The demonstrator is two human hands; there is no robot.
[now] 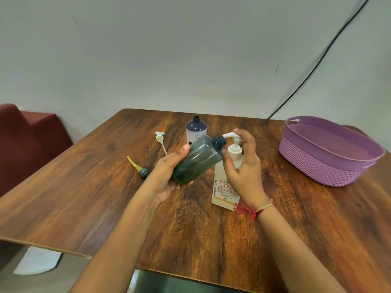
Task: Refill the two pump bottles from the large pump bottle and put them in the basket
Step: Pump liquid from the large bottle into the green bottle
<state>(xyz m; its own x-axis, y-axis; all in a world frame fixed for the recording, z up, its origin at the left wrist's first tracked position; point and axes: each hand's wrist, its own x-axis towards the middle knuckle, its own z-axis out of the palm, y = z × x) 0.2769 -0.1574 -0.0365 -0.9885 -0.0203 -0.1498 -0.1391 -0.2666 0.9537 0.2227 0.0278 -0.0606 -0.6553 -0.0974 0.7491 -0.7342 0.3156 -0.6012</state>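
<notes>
Dark bottle [196, 159] at the spout of the large pump bottle [224, 191], over the table [84, 187]
Gripping the dark bottle in the left hand [169, 172], thumb on top and fingers curled under, tilted with the open neck close to the pump head [231, 136]; touching or only just beside, hard to tell. Wrapping the right hand [243, 166] round the pump of the large pump bottle, one fingertip above the pump head, other fingers mostly hidden behind. Standing on the table, upper body covered by both hands, only the lower label visible. Behind the dark bottle, partly hidden, the second small bottle [196, 130], upright and without cap. On the left, lying flat, a white pump [160, 138] and a yellow-tubed pump [139, 168], cap end cut off by the left wrist. Far to the right, well apart, the purple basket [317, 166], inside floor not fully in sight
</notes>
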